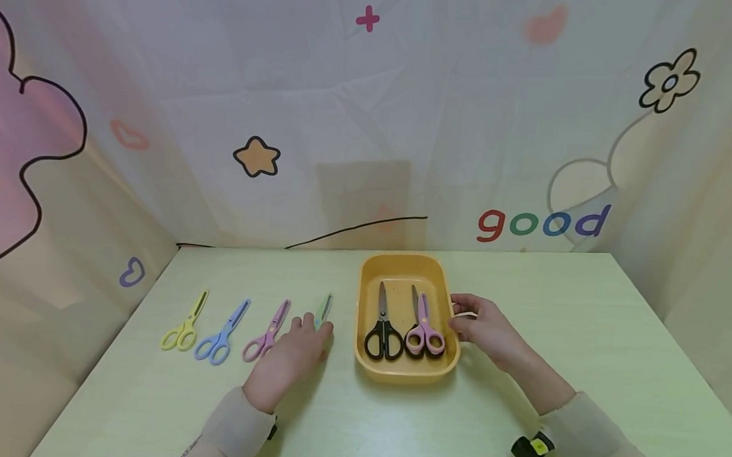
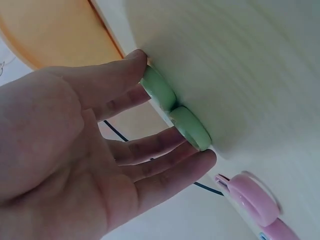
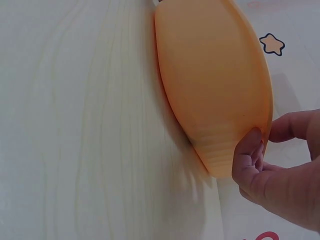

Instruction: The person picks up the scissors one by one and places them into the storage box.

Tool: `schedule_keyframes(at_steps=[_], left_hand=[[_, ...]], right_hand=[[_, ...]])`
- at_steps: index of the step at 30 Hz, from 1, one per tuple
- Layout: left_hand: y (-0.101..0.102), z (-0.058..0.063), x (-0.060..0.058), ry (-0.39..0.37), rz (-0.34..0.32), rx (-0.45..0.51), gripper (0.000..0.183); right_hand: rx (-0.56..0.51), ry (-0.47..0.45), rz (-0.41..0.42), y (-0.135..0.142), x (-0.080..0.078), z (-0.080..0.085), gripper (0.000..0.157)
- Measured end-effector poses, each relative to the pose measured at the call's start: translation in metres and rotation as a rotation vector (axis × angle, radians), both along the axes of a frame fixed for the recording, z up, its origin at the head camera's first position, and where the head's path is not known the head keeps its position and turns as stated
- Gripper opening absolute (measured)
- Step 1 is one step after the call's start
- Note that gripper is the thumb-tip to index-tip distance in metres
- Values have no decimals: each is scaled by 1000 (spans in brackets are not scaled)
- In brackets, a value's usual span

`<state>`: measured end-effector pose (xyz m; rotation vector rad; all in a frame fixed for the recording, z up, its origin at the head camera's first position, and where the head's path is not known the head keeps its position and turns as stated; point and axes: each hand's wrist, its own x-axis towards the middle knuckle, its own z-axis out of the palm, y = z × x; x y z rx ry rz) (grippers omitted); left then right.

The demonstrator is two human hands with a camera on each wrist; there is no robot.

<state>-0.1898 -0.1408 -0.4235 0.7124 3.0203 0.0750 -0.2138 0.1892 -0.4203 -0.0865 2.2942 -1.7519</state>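
My left hand (image 1: 292, 354) reaches over the green scissors (image 1: 323, 312) just left of the yellow tray (image 1: 406, 377). In the left wrist view, the thumb lies at one green handle loop (image 2: 159, 87) and fingertips at the other, gripping the pair between them. The scissors still lie on the table. My right hand (image 1: 488, 330) pinches the tray's right rim, thumb and fingers on either side of the wall in the right wrist view. Inside the tray are black-handled scissors (image 1: 383, 337) and pink-purple scissors (image 1: 424, 331) lying over another black-handled pair.
Left of my left hand, yellow scissors (image 1: 187, 326), blue scissors (image 1: 223, 334) and pink scissors (image 1: 268, 333) lie in a row on the pale table (image 1: 557, 289). A printed curtain (image 1: 322, 86) hangs behind the table and along its sides.
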Motion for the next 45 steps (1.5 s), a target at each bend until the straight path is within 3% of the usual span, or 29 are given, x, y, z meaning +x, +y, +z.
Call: schedule_keyframes(at_steps=[10,20,26,34,45], left_hand=[[3,-3,-7,-39,31,31,23],[3,-3,-10,9,14,74,21],[4,-1,-13,96,11,99,22],[3,-3,-17,343,-16,134,24],[11,4,-19,374,68,217,24]], right_hand=[[-8,2,3,0,-1,-1,55],[-1,4,0,0,-1,0,56],[9,-3,-5,-1,-1,1,57],[-7,8,2,0,-2,-1,56],[3,17,5,-1,-2,-2,56]])
